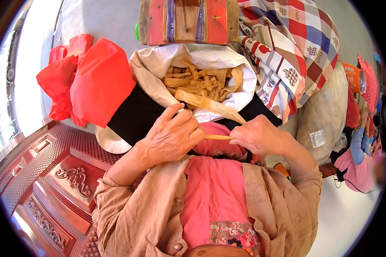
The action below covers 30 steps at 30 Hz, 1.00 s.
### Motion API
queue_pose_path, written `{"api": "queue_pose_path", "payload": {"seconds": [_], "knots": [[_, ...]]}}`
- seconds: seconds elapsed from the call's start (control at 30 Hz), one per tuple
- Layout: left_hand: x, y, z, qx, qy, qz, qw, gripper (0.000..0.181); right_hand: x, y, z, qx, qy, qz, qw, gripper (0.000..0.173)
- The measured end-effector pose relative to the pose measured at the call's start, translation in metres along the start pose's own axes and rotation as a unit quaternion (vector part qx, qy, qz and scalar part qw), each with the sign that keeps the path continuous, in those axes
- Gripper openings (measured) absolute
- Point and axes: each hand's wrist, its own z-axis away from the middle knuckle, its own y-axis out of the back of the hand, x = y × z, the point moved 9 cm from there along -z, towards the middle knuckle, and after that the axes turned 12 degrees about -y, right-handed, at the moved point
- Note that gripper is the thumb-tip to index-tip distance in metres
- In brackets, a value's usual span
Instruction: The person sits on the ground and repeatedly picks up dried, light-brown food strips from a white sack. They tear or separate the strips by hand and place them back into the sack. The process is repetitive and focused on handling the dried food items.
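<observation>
My left hand (177, 135) and my right hand (260, 136) are close together above my lap. A narrow, taut length of tan dried plant strip (218, 137) runs between them, pinched at both ends. A wider dried strip (209, 103) reaches from the sack opening to the fingers of my right hand; whether it is the same piece I cannot tell. Just beyond my hands, a white woven sack (209, 51) with its rim rolled down holds a heap of similar dried strips (196, 83). My left fingertips are beside the sack's near rim.
A worn wooden block or stool (209, 22) with straps stands behind the sack. Red cloth (99, 83) lies to the left, checked printed fabric (289, 67) to the right. A pale plastic bag (321, 119) stands farther right, near another person (357, 160). An ornate red door panel (74, 180) is at lower left.
</observation>
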Motion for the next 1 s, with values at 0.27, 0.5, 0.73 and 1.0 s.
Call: {"api": "queue_pose_path", "payload": {"seconds": [0.27, 0.5, 0.73, 1.0], "knots": [[-0.103, 0.046, -0.012, 0.162, 0.143, 0.009, 0.976, 0.014, 0.027, 0.091, -0.061, 0.255, -0.025, 0.114, 0.960, 0.014], [-0.180, 0.095, -0.027, 0.291, 0.222, -0.034, 0.930, 0.013, 0.014, 0.158, -0.127, 0.407, 0.046, 0.115, 0.905, 0.015], [-0.198, 0.067, 0.023, 0.296, 0.336, -0.008, 0.894, 0.014, 0.098, 0.139, -0.111, 0.309, -0.159, 0.044, 0.937, 0.012], [-0.115, 0.064, 0.031, 0.352, 0.230, -0.086, 0.903, 0.012, 0.048, 0.072, -0.058, 0.233, -0.051, 0.019, 0.971, 0.027]]}}
